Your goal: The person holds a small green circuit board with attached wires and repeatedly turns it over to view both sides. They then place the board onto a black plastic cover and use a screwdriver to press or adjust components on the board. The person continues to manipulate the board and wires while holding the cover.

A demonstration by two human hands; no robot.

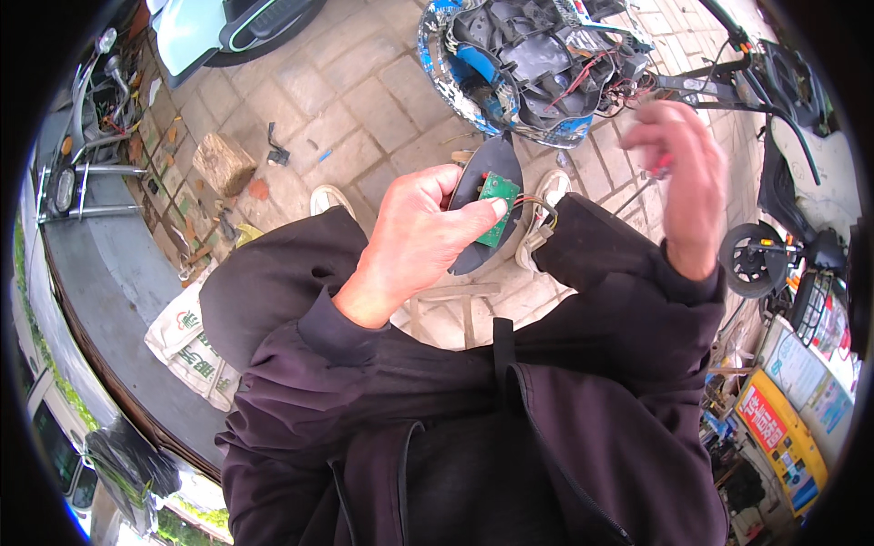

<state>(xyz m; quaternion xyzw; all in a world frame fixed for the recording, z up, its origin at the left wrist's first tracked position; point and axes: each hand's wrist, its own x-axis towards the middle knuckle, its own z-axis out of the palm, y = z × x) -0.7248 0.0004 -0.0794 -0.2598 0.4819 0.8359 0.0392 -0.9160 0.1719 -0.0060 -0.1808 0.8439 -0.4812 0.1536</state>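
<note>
My left hand (pixel 423 227) grips a dark, leaf-shaped plastic panel (pixel 469 258) above the gap between my knees. Its thumb presses on a green circuit board (pixel 494 235) that lies against the panel. Thin coloured wires run from the board to a pale connector (pixel 541 235) near my right knee. Out to the right, my right hand (pixel 678 173) is raised and blurred by motion. Its fingers are curled round a screwdriver (pixel 662 167) with a red handle, whose thin shaft points down and left. The fingers hide most of the handle.
Ahead on the paving lies a blue-patterned scooter body shell (pixel 496 100) with tangled wires (pixel 624 77). A wood block (pixel 224 164) and small debris are at the left, beside a grey platform (pixel 114 282). At the right stand a scooter wheel (pixel 754 260) and a yellow box (pixel 781 441).
</note>
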